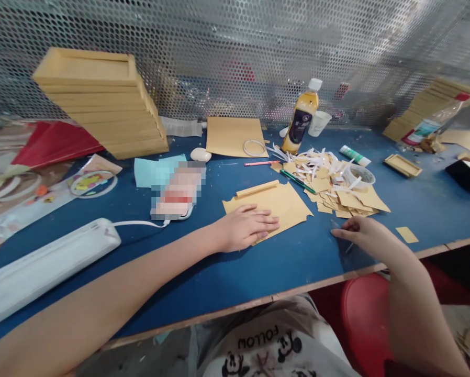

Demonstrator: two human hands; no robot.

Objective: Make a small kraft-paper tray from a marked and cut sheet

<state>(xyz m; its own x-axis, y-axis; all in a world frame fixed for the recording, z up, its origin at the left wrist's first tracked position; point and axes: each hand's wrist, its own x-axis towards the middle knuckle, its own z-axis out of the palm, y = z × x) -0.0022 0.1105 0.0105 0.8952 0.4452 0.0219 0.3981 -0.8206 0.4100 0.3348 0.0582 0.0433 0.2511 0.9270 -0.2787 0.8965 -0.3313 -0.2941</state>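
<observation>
Two bare hands are at a blue table (211, 280); the left hand (250, 228) lies flat with fingers stretched out, grasping nothing, on a tan card sheet (292, 207) directly before the person, its far edge folded up; the right hand (360, 235) is right of the sheet and apart from it, fingers bent, and I cannot tell whether they pinch something small; beyond this hand lies a heap of card scraps (350, 201) and white paper strips (321, 161); a phone (180, 188) lies left of the sheet, and a bottle (301, 120) stands behind it
</observation>
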